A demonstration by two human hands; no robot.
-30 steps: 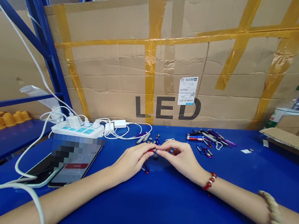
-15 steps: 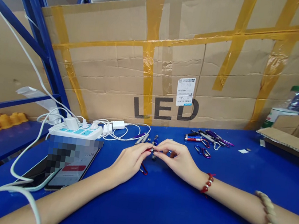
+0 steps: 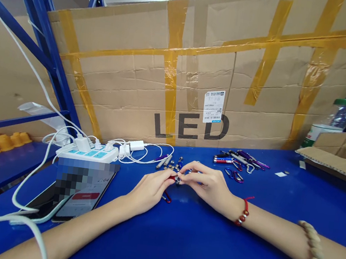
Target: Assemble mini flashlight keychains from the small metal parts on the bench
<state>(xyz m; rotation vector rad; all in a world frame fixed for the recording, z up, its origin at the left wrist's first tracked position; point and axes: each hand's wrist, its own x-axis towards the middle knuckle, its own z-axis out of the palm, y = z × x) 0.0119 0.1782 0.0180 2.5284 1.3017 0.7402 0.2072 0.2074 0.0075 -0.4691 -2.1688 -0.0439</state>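
Observation:
My left hand (image 3: 150,189) is closed around a slim red metal tube (image 3: 173,177), which looks like a mini flashlight; only its end shows past the fingers. Beneath that hand a red carabiner (image 3: 167,197) pokes out over the blue table. My right hand (image 3: 208,187) meets it fingertip to fingertip, thumb and forefinger pinching a small silvery part (image 3: 178,180) at the tube's end. Just behind the hands lie several small round metal parts (image 3: 174,164) and silvery tubes (image 3: 164,162), partly hidden by the fingers.
Several coloured tubes with carabiners (image 3: 241,159) lie in a pile at the back right. A white power strip (image 3: 88,152) with cables and a phone (image 3: 87,197) are on the left. An open carton (image 3: 331,161) and a bottle (image 3: 328,128) stand right. A large cardboard box (image 3: 127,85) closes the back.
My right hand's fingers have shifted slightly at the tube's end, and the silvery part there shows more clearly. The left hand has stayed nearly in place.

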